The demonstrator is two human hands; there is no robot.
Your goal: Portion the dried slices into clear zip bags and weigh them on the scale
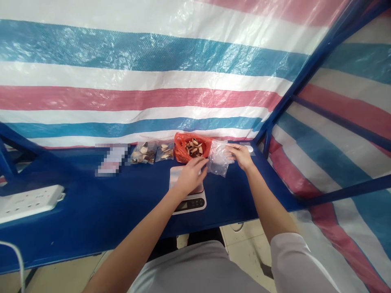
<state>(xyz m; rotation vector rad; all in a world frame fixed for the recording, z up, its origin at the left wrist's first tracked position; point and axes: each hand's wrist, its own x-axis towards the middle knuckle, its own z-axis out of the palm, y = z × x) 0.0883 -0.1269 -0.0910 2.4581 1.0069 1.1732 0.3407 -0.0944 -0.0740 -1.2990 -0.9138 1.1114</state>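
A clear plastic bag (219, 159) is held just above a blue table (91, 199), pinched at one edge by the narrowed fingers of the right hand (241, 156), with the left hand's (191, 176) fingers close together at the other edge, beside a kitchen scale (188, 200) and a red bag (181, 148) of dried slices.

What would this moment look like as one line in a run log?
left hand: over white digital scale | right hand: holding clear plastic bag | nearby: orange-red plastic bag of brown-cream pieces
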